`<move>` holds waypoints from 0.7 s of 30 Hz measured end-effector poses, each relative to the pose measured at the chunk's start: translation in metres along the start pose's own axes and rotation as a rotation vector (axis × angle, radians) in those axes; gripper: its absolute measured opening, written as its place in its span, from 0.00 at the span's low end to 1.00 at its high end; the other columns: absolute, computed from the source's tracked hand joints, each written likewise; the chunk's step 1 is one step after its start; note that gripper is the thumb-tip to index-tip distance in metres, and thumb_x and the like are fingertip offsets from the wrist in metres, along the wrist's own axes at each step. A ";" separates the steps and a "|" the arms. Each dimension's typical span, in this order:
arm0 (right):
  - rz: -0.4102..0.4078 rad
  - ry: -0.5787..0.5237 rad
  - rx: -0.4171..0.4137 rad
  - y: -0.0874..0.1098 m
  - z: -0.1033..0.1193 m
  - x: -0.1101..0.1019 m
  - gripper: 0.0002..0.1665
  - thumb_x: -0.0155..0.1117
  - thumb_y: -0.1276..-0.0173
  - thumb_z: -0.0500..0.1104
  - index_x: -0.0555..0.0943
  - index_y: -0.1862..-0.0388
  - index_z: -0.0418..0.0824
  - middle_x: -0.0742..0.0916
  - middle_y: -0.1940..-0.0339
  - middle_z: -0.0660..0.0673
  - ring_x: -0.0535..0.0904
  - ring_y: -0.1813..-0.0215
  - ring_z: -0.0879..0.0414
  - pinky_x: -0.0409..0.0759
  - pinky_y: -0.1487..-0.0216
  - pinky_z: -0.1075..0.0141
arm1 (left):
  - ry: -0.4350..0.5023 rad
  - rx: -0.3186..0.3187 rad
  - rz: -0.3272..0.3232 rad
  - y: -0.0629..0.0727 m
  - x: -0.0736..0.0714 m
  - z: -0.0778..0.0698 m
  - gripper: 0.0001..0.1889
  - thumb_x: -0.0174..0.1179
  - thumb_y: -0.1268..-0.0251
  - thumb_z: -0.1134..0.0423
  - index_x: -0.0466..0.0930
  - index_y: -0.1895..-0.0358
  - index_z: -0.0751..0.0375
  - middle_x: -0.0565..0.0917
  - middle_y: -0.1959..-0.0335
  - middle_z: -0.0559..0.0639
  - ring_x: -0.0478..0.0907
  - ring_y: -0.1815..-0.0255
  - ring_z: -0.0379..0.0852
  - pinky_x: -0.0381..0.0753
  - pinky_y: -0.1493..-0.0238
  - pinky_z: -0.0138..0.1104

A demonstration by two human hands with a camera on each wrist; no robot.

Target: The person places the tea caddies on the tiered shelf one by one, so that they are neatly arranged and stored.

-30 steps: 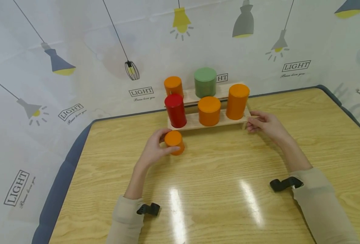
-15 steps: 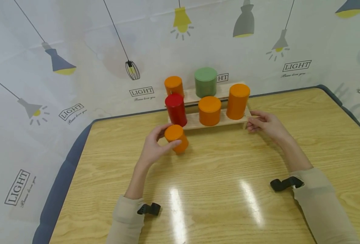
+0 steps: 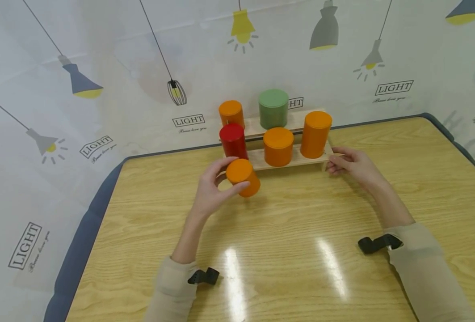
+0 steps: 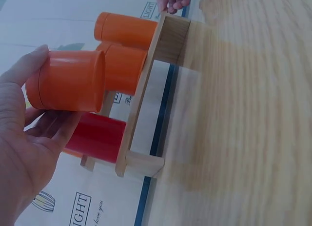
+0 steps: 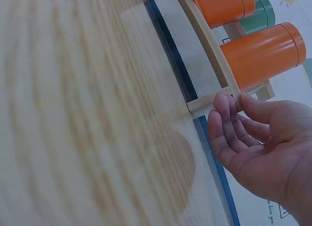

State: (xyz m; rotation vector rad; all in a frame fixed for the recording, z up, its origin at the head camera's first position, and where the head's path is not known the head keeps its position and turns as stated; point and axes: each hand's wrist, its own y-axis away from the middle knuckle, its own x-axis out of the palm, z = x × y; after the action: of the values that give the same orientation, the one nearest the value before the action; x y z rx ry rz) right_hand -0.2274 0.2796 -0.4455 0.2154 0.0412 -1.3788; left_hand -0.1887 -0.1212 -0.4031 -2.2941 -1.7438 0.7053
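Note:
My left hand (image 3: 213, 188) grips a short orange canister (image 3: 242, 175) between thumb and fingers. In the left wrist view this orange canister (image 4: 68, 81) is held above the table, in front of the rack. Tilted slightly, it partly covers a red canister (image 3: 233, 141) on the rack's lower tier. At the rack's right end, my right hand (image 3: 354, 166) pinches the corner of the two-tier wooden rack (image 3: 259, 160). The right wrist view shows the thumb on the front board, with curled fingers below it. Also on the lower tier are a wide orange canister (image 3: 278, 147) and a tall orange canister (image 3: 316, 135).
On the upper tier stand a green canister (image 3: 273, 109) and an orange canister (image 3: 231, 114), the latter partly behind the red one. A lamp-print cloth (image 3: 140, 89) rises behind the wooden table (image 3: 293, 232), whose edge is dark blue.
My left hand has lifted the short orange canister off the table, tilting it and moving it up and right toward the rack. My right hand stays at the rack's end.

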 end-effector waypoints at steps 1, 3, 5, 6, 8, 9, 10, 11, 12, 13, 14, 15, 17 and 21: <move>0.000 0.000 0.000 0.000 0.000 0.000 0.40 0.53 0.19 0.46 0.51 0.21 0.27 0.87 0.58 0.49 0.86 0.59 0.61 0.85 0.52 0.65 | 0.003 0.012 0.004 -0.001 0.002 -0.001 0.30 0.74 0.44 0.72 0.76 0.36 0.63 0.80 0.42 0.53 0.76 0.43 0.48 0.80 0.42 0.42; -0.002 0.006 0.000 0.000 0.000 0.000 0.39 0.53 0.19 0.45 0.51 0.21 0.27 0.87 0.57 0.49 0.86 0.59 0.60 0.85 0.51 0.65 | 0.012 0.033 0.011 -0.004 0.006 -0.004 0.31 0.74 0.45 0.73 0.76 0.36 0.64 0.80 0.42 0.54 0.76 0.44 0.49 0.81 0.42 0.42; -0.001 0.009 -0.002 0.000 0.000 0.000 0.40 0.53 0.19 0.45 0.51 0.21 0.26 0.87 0.57 0.49 0.86 0.59 0.60 0.85 0.51 0.64 | 0.019 0.049 0.014 -0.007 0.010 -0.007 0.31 0.74 0.46 0.74 0.76 0.36 0.64 0.80 0.42 0.55 0.76 0.45 0.49 0.81 0.43 0.42; -0.001 0.010 -0.003 0.000 0.000 0.000 0.40 0.53 0.19 0.45 0.51 0.21 0.26 0.87 0.57 0.48 0.86 0.59 0.60 0.85 0.51 0.64 | 0.024 0.056 0.013 -0.008 0.012 -0.008 0.31 0.75 0.46 0.74 0.76 0.37 0.65 0.80 0.42 0.55 0.76 0.45 0.49 0.81 0.43 0.41; -0.001 0.009 -0.008 0.001 0.001 0.000 0.40 0.53 0.19 0.45 0.52 0.21 0.26 0.87 0.57 0.48 0.86 0.59 0.60 0.85 0.51 0.64 | 0.032 0.070 0.011 -0.011 0.016 -0.011 0.32 0.74 0.47 0.76 0.76 0.36 0.66 0.79 0.42 0.56 0.76 0.46 0.49 0.81 0.43 0.41; -0.001 0.007 -0.010 0.001 0.001 0.000 0.40 0.54 0.19 0.45 0.52 0.21 0.26 0.87 0.57 0.47 0.86 0.59 0.60 0.85 0.51 0.64 | 0.037 0.082 0.009 -0.012 0.018 -0.012 0.32 0.74 0.48 0.77 0.75 0.36 0.67 0.79 0.42 0.57 0.76 0.47 0.50 0.81 0.44 0.40; 0.000 0.008 -0.012 0.001 0.001 0.001 0.40 0.54 0.19 0.45 0.52 0.21 0.26 0.87 0.57 0.47 0.86 0.59 0.60 0.85 0.51 0.64 | 0.039 0.093 0.007 -0.013 0.020 -0.013 0.33 0.74 0.49 0.79 0.75 0.36 0.67 0.79 0.42 0.58 0.76 0.47 0.50 0.81 0.44 0.40; -0.001 0.010 -0.013 0.001 0.001 0.001 0.40 0.54 0.19 0.46 0.52 0.21 0.25 0.87 0.56 0.46 0.86 0.59 0.60 0.85 0.51 0.63 | 0.043 0.107 0.008 -0.015 0.022 -0.014 0.33 0.74 0.49 0.80 0.75 0.36 0.68 0.79 0.42 0.59 0.77 0.48 0.51 0.81 0.44 0.39; 0.001 0.011 -0.015 0.001 0.001 0.001 0.40 0.54 0.19 0.46 0.52 0.21 0.25 0.87 0.56 0.46 0.86 0.58 0.60 0.85 0.51 0.64 | 0.047 0.122 0.008 -0.016 0.024 -0.015 0.34 0.74 0.50 0.81 0.75 0.36 0.69 0.78 0.42 0.60 0.77 0.48 0.52 0.81 0.45 0.39; 0.003 0.012 -0.017 0.001 0.001 0.001 0.40 0.54 0.19 0.46 0.52 0.21 0.25 0.87 0.56 0.46 0.86 0.58 0.60 0.85 0.52 0.64 | 0.051 0.139 0.010 -0.018 0.026 -0.016 0.34 0.74 0.51 0.81 0.74 0.36 0.70 0.78 0.42 0.61 0.77 0.48 0.52 0.82 0.45 0.39; 0.005 0.013 -0.019 0.001 0.001 0.001 0.40 0.54 0.19 0.46 0.51 0.21 0.25 0.88 0.56 0.46 0.86 0.58 0.59 0.85 0.52 0.64 | 0.058 0.158 0.012 -0.019 0.028 -0.017 0.34 0.73 0.51 0.82 0.74 0.37 0.71 0.78 0.42 0.62 0.78 0.48 0.53 0.82 0.45 0.39; 0.006 0.013 -0.020 0.001 0.001 0.001 0.40 0.54 0.19 0.46 0.51 0.21 0.25 0.88 0.56 0.46 0.86 0.58 0.59 0.85 0.52 0.64 | 0.060 0.176 0.011 -0.021 0.030 -0.019 0.34 0.74 0.52 0.82 0.74 0.37 0.71 0.78 0.42 0.62 0.78 0.48 0.53 0.82 0.46 0.39; 0.010 0.009 -0.029 0.002 0.001 0.001 0.40 0.54 0.19 0.45 0.51 0.21 0.25 0.88 0.57 0.47 0.86 0.59 0.60 0.85 0.52 0.64 | 0.062 0.206 0.009 -0.025 0.034 -0.022 0.34 0.74 0.51 0.81 0.75 0.37 0.70 0.79 0.42 0.61 0.78 0.48 0.53 0.82 0.46 0.39; 0.014 -0.012 -0.043 0.003 0.002 0.001 0.39 0.54 0.19 0.45 0.52 0.22 0.24 0.88 0.58 0.48 0.86 0.59 0.60 0.85 0.53 0.65 | 0.051 0.247 -0.007 -0.034 0.041 -0.030 0.33 0.75 0.50 0.78 0.75 0.38 0.69 0.79 0.42 0.57 0.79 0.49 0.49 0.83 0.48 0.43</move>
State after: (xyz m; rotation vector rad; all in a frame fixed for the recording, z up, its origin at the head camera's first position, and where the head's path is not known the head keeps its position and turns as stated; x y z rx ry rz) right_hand -0.2249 0.2785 -0.4439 0.1711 0.0595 -1.3641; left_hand -0.1962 -0.0683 -0.3738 -2.1199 -1.5460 0.8036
